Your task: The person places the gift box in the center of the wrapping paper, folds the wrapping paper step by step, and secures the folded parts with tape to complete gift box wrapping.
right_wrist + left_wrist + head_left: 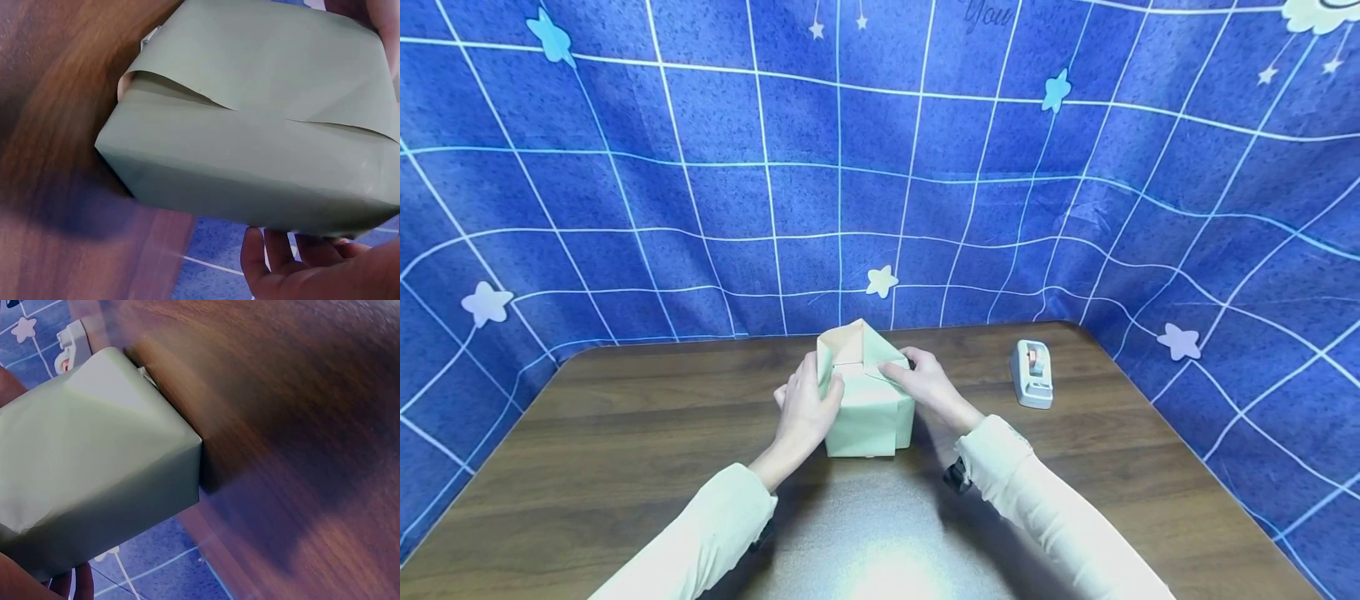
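Observation:
A box wrapped in pale green paper (861, 427) stands on the table in the middle of the head view. Its top paper is folded into a raised peak at the far side, showing a tan inner face (847, 343). My left hand (805, 402) grips the box's left side, thumb at the upper near edge; some of its fingers (83, 581) show below the box in the left wrist view. On the other side, my right hand (931, 385) holds the upper right edge, thumb over the folded paper. Slit-like gaps run along the paper's overlap (187, 94) in the right wrist view.
A white tape dispenser (1032, 375) with a small roll stands to the right on the brown wooden table (647, 417). Behind and beside the table hangs a blue curtain (880, 200) with white grid lines and stars.

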{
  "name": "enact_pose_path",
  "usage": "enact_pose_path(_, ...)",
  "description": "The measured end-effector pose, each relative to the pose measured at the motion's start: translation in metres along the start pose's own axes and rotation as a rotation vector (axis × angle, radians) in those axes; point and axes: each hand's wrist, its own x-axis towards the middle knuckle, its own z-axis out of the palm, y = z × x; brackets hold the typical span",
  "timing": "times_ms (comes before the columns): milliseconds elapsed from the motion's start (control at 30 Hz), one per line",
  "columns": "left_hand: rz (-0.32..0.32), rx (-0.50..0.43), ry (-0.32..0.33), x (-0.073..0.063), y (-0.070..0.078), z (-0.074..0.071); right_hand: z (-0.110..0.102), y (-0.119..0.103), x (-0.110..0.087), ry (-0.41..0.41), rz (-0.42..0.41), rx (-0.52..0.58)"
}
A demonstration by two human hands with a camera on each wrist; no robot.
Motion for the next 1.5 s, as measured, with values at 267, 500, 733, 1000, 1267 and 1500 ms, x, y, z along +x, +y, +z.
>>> enact_pose_path(267, -0.002, -0.021, 0.018, 0.001, -0.003, 0.002, -0.005, 0.006, -0.003, 0.025, 0.004, 0.097)
enact_pose_path(500, -0.033, -0.079, 0.023, -0.004, -0.004, 0.003, -0.002, 0.005, -0.011, 0.067, -0.007, 0.13)
enact_pose_path(733, -0.023, -0.001, -0.008, -0.005, 0.004, 0.005, 0.0, 0.009, -0.013, 0.111, -0.013, 0.123)
enact_pose_path(1000, 0.003, 0.082, -0.13, -0.003, 0.007, 0.0, 0.001, 0.011, -0.012, 0.111, -0.007, 0.15)
enact_pose_path(1267, -0.027, -0.12, -0.201, -0.001, -0.003, -0.006, 0.001, 0.01, -0.014, 0.115, -0.014, 0.156)
enact_pose_path(1500, -0.126, -0.342, -0.17, 0.006, -0.011, -0.009, 0.001, 0.011, -0.013, 0.109, -0.019, 0.156)
